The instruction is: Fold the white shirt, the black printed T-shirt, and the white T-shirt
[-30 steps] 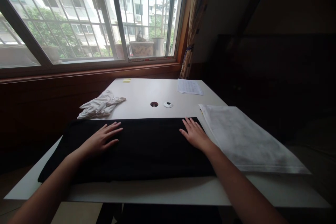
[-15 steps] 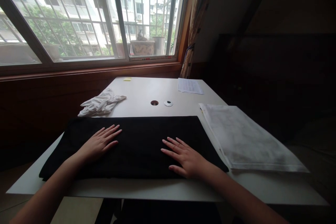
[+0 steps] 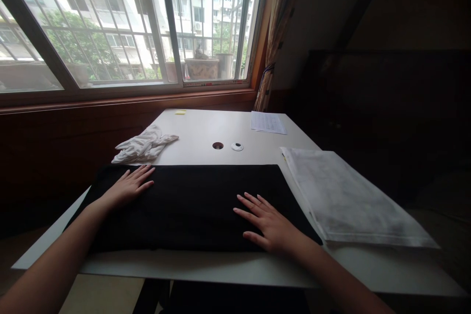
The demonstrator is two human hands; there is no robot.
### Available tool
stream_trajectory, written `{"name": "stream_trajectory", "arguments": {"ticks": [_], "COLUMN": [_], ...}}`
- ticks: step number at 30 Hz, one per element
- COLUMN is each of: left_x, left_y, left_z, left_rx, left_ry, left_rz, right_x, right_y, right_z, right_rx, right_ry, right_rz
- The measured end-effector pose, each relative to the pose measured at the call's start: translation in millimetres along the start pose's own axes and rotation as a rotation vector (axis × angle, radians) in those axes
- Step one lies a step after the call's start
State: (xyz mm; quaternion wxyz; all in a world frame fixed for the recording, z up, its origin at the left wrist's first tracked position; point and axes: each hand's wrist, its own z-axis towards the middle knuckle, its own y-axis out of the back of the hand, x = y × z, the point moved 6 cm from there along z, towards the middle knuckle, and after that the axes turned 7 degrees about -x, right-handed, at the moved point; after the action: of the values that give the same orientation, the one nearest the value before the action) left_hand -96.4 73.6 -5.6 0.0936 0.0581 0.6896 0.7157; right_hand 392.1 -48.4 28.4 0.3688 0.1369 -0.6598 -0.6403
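Black cloth lies toward the table's 6 o'clock edge: flat, straight-sided, seemingly mostly smoothed. Left hand at its 10 o'clock, right hand at 4: fingers spread, gripping nothing. Smoothing left: cannot tell.

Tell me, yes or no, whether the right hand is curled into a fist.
No: the right hand lies flat on the folded black cloth, its fingers spread and extended.

Black cloth — wide folded rectangle, lying flat, across the white table's near part
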Motion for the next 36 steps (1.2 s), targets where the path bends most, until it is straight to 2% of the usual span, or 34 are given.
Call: {"name": "stream_trajectory", "arguments": {"ticks": [5, 9, 14, 22, 26, 31, 36], "left_x": [34, 55, 73, 81, 80, 81, 86], "left_y": [-1.7, 4.2, 14.3, 13.6, 15.1, 21.7, 23.0], "left_z": [12, 16, 14, 12, 8, -1, -5], "left_rx": [-0.012, -0.076, -0.126, -0.167, -0.196, -0.205, -0.158], "left_ry": [0.047, 0.092, 0.261, 0.447, 0.448, 0.517, 0.610], "left_rz": [-0.003, -0.010, -0.013, 0.025, 0.028, 0.044, 0.025], "right_x": [-15, -35, -48, -55, -58, -66, -78], "right_y": [3, 8, 9, 4, 4, 4, 3], "right_z": [-3, -6, -10, -12, -15, -20, -27], "right_rx": [-0.020, -0.066, -0.114, -0.164, -0.193, -0.265, -0.344], "right_ry": [-0.094, -0.185, -0.218, -0.202, -0.216, -0.293, -0.372], "right_rz": [-0.040, -0.091, -0.138, -0.160, -0.183, -0.247, -0.326]}}
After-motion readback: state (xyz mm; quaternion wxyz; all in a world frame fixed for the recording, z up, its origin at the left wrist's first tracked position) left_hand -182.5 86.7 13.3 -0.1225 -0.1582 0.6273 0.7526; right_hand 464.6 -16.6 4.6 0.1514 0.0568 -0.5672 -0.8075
